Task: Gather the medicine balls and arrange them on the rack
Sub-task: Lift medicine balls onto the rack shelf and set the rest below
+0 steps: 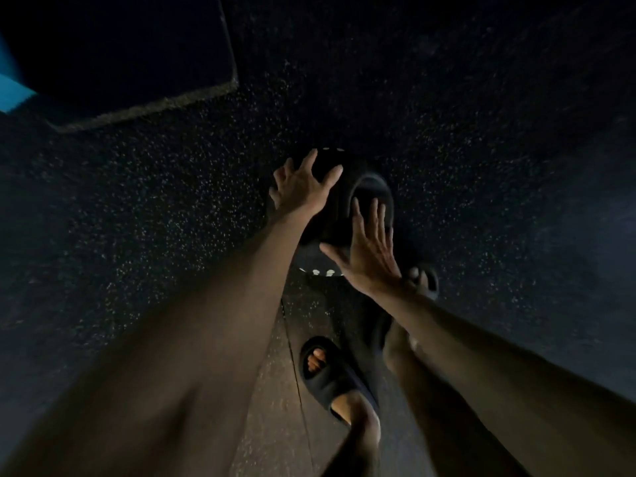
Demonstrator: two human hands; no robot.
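Pickup stage, gather part of the task, nothing racked from what shows; no rack in view. Medicine ball (332, 218) sits on the dark speckled floor (172, 201), straight ahead of the person and just beyond the toes of the sandalled right foot (425, 280). Left hand (303, 182) is over the ball's upper left side, fingers (311, 160) straight and spread wide, holding nothing. Right hand (370, 249) is over the lower right side, also splayed flat and holding nothing. Cannot tell if either palm is touching the ball, too dark. Likely next move: bring both palms in against opposite sides, curl around the curve, then lift with both arms, since it probably weighs a fair bit. Ball looks black and round, nearly lost against the floor, with small white marks at its far edge and near edge. Oval loop shape on its right side, maybe a grip cut-out, unclear. Left foot in sandal (330, 376) is planted nearer the camera. Dark raised mat (120, 46) upper left, well apart.
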